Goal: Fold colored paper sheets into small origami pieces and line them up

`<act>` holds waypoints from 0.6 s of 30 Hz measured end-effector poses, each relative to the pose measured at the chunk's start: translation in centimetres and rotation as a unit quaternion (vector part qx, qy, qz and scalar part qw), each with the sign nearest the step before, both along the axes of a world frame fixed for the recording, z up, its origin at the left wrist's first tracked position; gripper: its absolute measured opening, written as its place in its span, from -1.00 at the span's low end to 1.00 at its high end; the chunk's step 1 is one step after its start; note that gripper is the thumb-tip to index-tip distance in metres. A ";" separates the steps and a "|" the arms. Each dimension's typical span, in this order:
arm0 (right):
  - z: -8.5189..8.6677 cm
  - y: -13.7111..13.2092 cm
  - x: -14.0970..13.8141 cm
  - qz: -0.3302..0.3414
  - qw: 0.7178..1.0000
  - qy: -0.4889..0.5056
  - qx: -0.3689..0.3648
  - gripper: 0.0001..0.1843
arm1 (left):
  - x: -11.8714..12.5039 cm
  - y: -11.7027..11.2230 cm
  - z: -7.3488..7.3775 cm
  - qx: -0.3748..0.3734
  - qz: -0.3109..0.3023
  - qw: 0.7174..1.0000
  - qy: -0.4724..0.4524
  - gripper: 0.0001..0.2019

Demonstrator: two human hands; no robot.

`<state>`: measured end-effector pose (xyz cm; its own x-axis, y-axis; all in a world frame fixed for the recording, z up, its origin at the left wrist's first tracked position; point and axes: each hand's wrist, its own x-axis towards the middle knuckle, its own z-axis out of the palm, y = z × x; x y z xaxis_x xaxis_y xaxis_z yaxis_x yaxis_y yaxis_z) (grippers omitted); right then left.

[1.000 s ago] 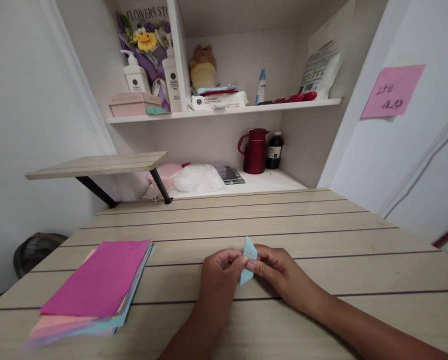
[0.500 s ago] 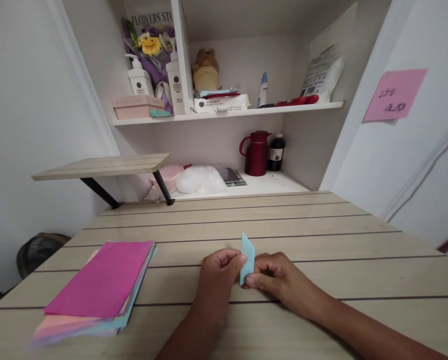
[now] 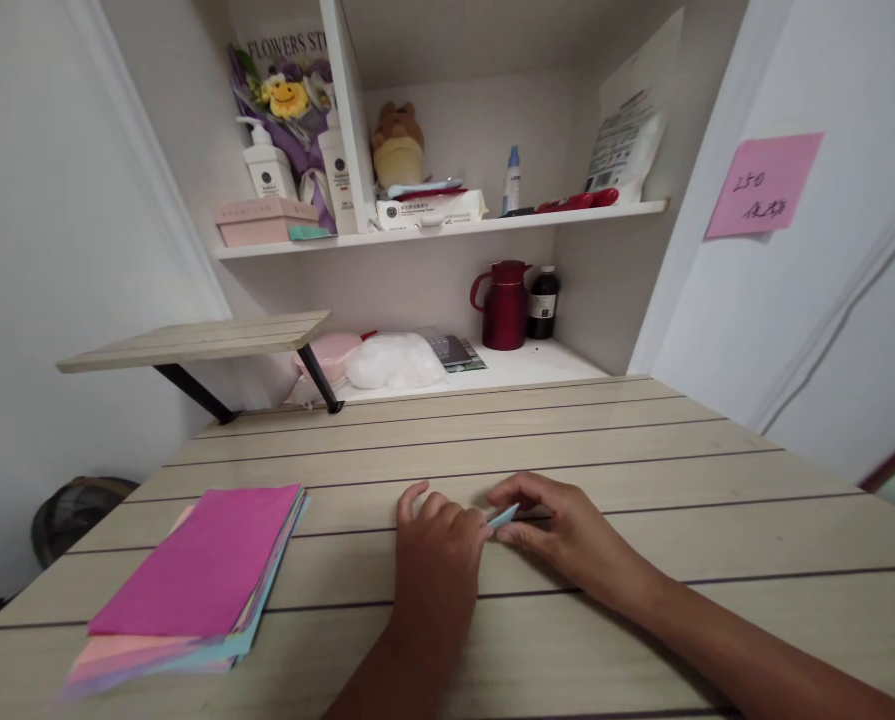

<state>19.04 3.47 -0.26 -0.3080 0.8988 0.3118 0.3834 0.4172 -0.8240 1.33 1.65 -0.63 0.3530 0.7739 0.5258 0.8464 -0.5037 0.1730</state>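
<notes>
At the table [image 3: 604, 462], the left hand [image 3: 441, 550] pinches pointed blue paper [image 3: 505, 516], right hand [image 3: 567, 525] spread.

Looking like a home, showing a plush toy [image 3: 399, 145], bouquet [image 3: 289, 128] and red jug [image 3: 505, 310] beyond the left hand's [image 3: 441, 555] grip.

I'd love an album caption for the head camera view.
Left hand and right hand at a small pale-blue paper, a colorful paper stack lying to the left.

The small, light-blue piece of paper [image 3: 504, 517] showed as a slim, pointed sliver between the left hand [image 3: 437, 550] and right hand [image 3: 556, 515], slanting up rightward, its lower-left end hidden.
</notes>
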 end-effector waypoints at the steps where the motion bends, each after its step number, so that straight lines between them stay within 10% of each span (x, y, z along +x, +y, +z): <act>1: 0.1 -0.1 -0.1 -0.003 1.000 -0.018 0.009 -0.97 | 0.1 -0.1 0.0 -0.001 -0.005 1.000 0.005 -0.84; 11: -0.3 0.8 0.5 -0.043 0.997 0.056 -0.027 -0.84 | -0.4 0.9 -0.8 -0.124 0.076 0.945 -0.293 -0.92; 18: -0.4 1.2 1.0 -0.007 0.995 0.092 -0.041 -0.85 | -1.4 1.1 -0.2 -0.175 0.020 0.912 -0.370 -0.85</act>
<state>20.02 4.67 -0.67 -0.2393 0.9274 0.2876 0.2276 0.3416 -0.9119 -0.04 2.75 -0.81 -0.0308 0.9442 0.3279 0.4486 -0.2801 0.8487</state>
